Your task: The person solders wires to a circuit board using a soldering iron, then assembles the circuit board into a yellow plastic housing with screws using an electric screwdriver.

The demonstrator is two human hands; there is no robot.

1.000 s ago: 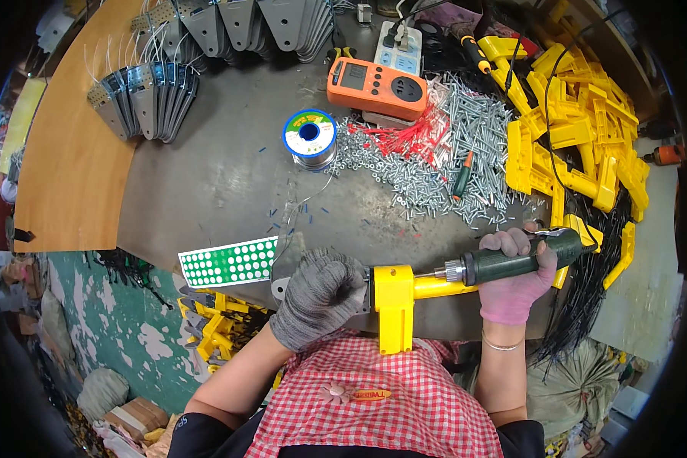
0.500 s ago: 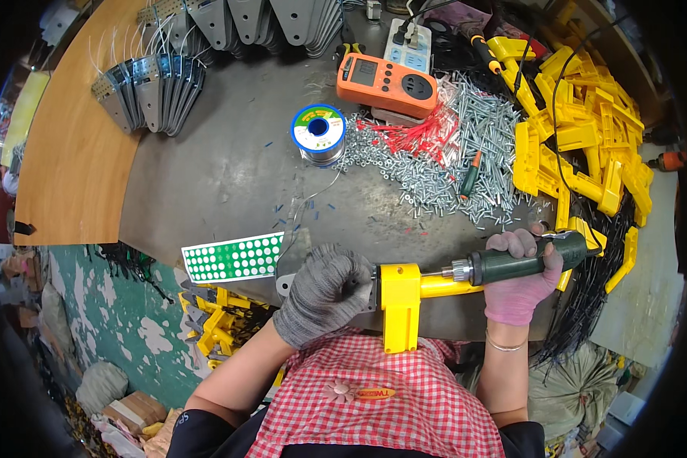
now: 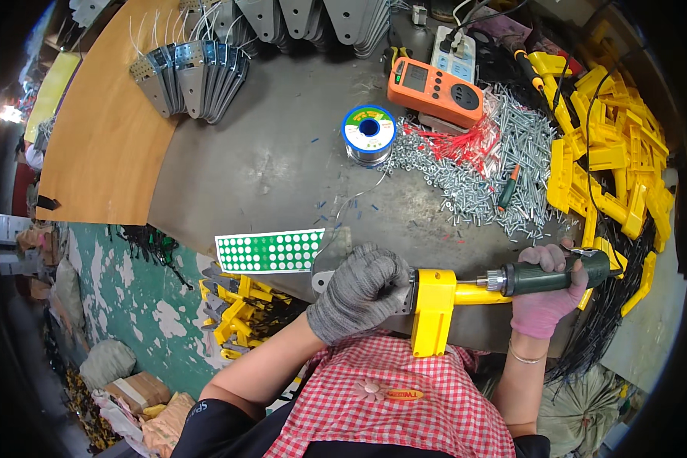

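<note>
Desk (image 3: pixel 282 164), grey metal top w/ a wooden part at upper left, fills most of the frame. Heap of yellow plastic parts (image 3: pixel 614 164) runs down the right side, black cables beside and under it. Pile of silver screws (image 3: pixel 504 175) sits centre-right, red wire bits mixed in at its upper left. Row of grey metal brackets (image 3: pixel 195 69) stands at upper left, more along the top edge. Orange meter (image 3: pixel 433 90) at upper centre, touching the screw pile. Solder spool (image 3: pixel 369 131) just left of the screws. Green dotted sheet (image 3: pixel 269 251) lies at the desk's near edge, left of centre.

Yellow housing (image 3: pixel 433 309), L-shaped, is at lower centre over the desk's front edge. Left hand (image 3: pixel 359 291), grey knit glove, grip clenched around the housing's left end & a grey metal piece there. Right hand (image 3: pixel 546 294), pink glove, grip closed around a green electric screwdriver (image 3: pixel 553 276) at lower right; its bit points left into the housing's yellow stem.
</note>
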